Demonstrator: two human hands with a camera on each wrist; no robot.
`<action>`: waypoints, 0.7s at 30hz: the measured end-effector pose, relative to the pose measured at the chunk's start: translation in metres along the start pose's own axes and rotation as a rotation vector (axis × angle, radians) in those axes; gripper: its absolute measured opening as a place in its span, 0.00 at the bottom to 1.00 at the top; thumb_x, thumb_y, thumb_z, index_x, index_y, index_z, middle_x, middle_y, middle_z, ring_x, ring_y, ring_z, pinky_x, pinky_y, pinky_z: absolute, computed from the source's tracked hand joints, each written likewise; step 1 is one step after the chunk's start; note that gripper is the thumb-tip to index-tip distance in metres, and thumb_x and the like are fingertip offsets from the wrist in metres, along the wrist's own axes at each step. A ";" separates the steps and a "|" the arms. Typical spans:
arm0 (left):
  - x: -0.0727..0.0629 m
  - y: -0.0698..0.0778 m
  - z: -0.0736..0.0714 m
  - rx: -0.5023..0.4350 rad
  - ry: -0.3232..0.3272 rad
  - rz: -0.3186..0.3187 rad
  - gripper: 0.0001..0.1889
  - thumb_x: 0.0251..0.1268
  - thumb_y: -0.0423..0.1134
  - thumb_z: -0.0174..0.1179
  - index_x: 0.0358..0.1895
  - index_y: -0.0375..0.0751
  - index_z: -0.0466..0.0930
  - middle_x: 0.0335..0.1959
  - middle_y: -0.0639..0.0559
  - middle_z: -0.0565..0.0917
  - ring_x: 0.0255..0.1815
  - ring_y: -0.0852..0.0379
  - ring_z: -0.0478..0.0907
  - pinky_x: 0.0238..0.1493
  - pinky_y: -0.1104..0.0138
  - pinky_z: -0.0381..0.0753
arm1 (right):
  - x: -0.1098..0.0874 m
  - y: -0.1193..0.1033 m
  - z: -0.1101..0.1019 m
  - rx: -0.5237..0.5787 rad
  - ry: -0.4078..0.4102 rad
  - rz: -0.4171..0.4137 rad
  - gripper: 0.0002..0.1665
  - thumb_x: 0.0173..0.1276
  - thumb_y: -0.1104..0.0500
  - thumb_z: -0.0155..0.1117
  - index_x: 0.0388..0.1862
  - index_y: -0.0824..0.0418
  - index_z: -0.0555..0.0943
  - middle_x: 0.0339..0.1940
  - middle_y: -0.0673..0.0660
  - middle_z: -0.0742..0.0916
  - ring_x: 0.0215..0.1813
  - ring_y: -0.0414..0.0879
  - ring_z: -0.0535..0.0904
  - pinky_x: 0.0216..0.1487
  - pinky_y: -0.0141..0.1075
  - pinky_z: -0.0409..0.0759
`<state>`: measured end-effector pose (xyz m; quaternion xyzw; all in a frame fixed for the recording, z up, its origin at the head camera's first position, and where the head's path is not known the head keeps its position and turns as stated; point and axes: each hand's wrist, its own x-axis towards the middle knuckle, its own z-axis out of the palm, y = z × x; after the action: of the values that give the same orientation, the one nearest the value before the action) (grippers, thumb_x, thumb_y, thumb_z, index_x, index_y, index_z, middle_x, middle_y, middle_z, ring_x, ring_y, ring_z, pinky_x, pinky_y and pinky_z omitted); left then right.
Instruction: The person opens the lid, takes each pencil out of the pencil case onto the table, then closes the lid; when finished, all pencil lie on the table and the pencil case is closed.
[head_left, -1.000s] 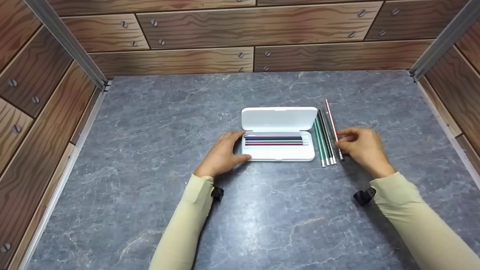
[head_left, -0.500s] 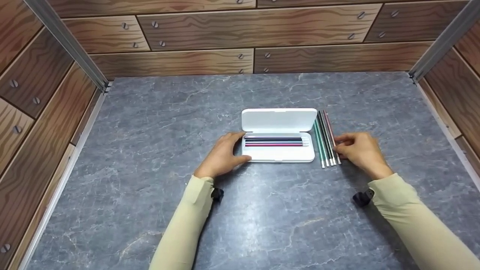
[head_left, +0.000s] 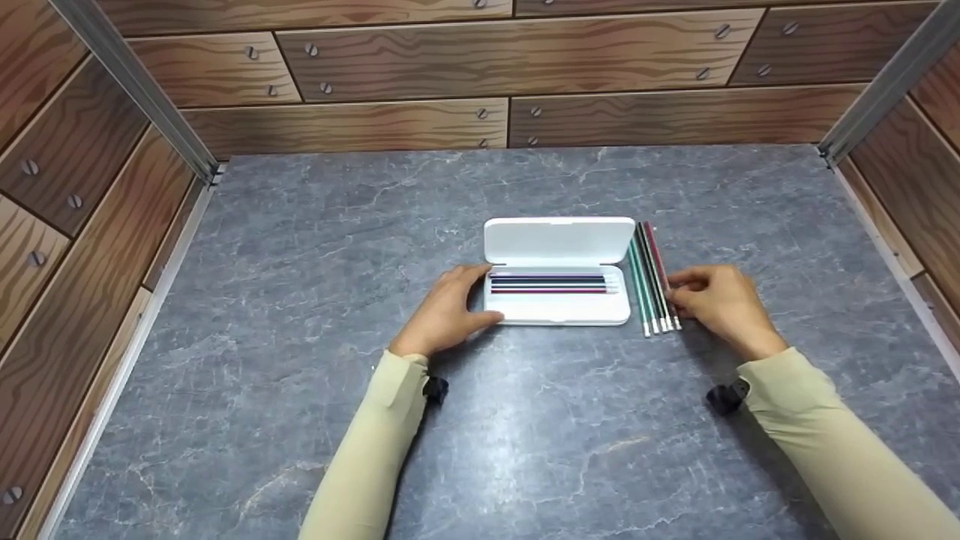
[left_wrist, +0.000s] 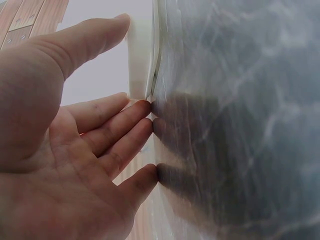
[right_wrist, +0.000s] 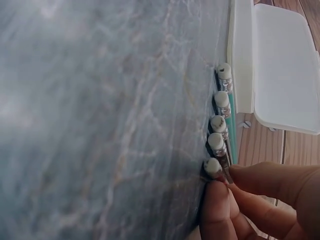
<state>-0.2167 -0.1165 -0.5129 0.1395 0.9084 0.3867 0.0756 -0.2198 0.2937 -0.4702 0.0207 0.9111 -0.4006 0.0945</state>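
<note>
Only the head view shows pencils (head_left: 547,282) inside the white case (head_left: 555,311).

The left hand (head_left: 442,311) rests with its thumb (left_wrist: 95,37) spread apart from nearly straight fingers (left_wrist: 117,127); the right hand (head_left: 718,304) pinches, fingers bent. Behind each hand slants a sleeved forearm (head_left: 367,442).

The left sleeve (head_left: 360,457) and right sleeve (head_left: 847,435) are long, pale yellow-green — softly creased toward the ends. A small black device (head_left: 435,389) shows beside the left; beside the right, a black unit (head_left: 724,397).
</note>
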 end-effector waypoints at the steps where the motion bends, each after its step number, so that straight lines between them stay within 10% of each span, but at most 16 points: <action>1: 0.000 0.000 0.000 -0.004 0.002 0.002 0.45 0.70 0.50 0.79 0.86 0.44 0.70 0.81 0.42 0.78 0.85 0.41 0.71 0.90 0.47 0.67 | 0.000 -0.001 -0.001 0.001 0.006 -0.003 0.26 0.79 0.60 0.71 0.67 0.76 0.85 0.50 0.69 0.94 0.33 0.31 0.88 0.37 0.25 0.90; 11: 0.004 -0.005 0.003 0.033 0.007 0.002 0.45 0.69 0.52 0.79 0.86 0.44 0.71 0.80 0.44 0.79 0.84 0.43 0.72 0.89 0.49 0.69 | 0.001 -0.029 0.007 -0.126 0.232 -0.290 0.11 0.77 0.59 0.76 0.53 0.61 0.96 0.50 0.64 0.97 0.47 0.46 0.88 0.45 0.17 0.73; 21: -0.013 0.028 -0.014 -0.005 -0.022 -0.029 0.43 0.72 0.44 0.77 0.86 0.38 0.69 0.81 0.40 0.77 0.86 0.41 0.70 0.91 0.49 0.66 | 0.014 -0.060 0.045 -0.292 -0.030 -0.689 0.14 0.75 0.67 0.75 0.57 0.68 0.92 0.53 0.66 0.95 0.56 0.65 0.93 0.63 0.60 0.90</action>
<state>-0.2026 -0.1109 -0.4827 0.1303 0.9086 0.3862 0.0917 -0.2336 0.2194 -0.4596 -0.3065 0.9108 -0.2748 -0.0305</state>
